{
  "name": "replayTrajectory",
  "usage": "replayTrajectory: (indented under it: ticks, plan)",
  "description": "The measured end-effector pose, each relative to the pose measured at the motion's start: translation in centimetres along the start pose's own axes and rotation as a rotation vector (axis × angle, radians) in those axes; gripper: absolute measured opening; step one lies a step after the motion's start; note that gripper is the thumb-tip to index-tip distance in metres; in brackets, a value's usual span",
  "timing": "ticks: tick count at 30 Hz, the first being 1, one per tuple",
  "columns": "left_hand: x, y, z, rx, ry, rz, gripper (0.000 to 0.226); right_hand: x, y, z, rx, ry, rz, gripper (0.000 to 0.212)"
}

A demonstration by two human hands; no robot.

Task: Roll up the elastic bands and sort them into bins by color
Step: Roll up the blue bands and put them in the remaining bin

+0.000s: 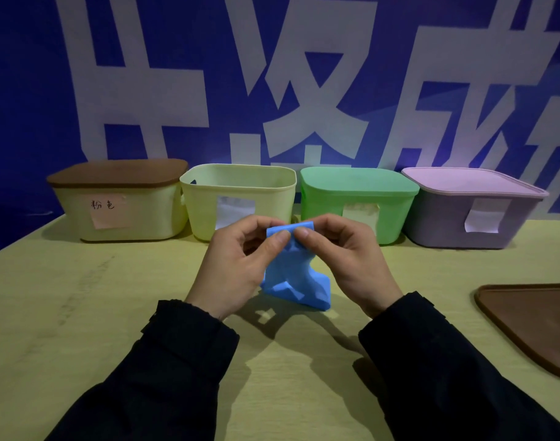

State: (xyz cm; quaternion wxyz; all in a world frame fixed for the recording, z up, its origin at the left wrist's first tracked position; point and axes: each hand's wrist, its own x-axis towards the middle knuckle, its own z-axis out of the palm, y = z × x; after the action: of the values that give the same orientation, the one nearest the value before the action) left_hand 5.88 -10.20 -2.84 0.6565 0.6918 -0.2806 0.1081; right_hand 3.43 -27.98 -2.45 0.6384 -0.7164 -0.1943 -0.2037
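Both hands, left hand [237, 265] and right hand [342, 259], pinch the top edge of a blue elastic band [291, 281] above the tabletop [81, 313], each grip narrow. Behind stand four bins: a brown-lidded bin [119, 211], an open yellow-green bin [237, 186] whose inside is hidden, a green lidded bin [358, 192] and a purple lidded bin [472, 211]. Right of the hands lies a loose brown lid [533, 319].

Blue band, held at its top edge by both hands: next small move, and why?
Probably start rolling the top edge down. Both the left hand and the right hand pinch the blue band at its upper edge while the rest hangs crumpled and unrolled above the table. Of the four bins, only the open yellow bin has no lid, so binning can wait until the band is rolled.
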Motion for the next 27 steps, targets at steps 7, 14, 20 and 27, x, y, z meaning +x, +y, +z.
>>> replayTrajectory:
  ticks: [7,14,20,27]
  plan:
    - [0.05,-0.19,0.15,-0.076,0.029,-0.021,0.021,-0.08,-0.06,0.33,0.096,0.032,0.017,0.021]
    - [-0.02,-0.1,0.26,-0.072,0.04,-0.029,0.026,-0.01,-0.18,0.41,0.133,0.103,-0.008,0.013]
    - [-0.14,-0.51,0.71,-0.065,-0.08,-0.089,0.036,0.0,0.05,0.52,0.129,0.182,-0.015,0.01]
    - [-0.38,-0.66,0.85,-0.031,-0.128,-0.081,0.043,-0.05,0.18,0.73,0.126,0.221,-0.02,0.007]
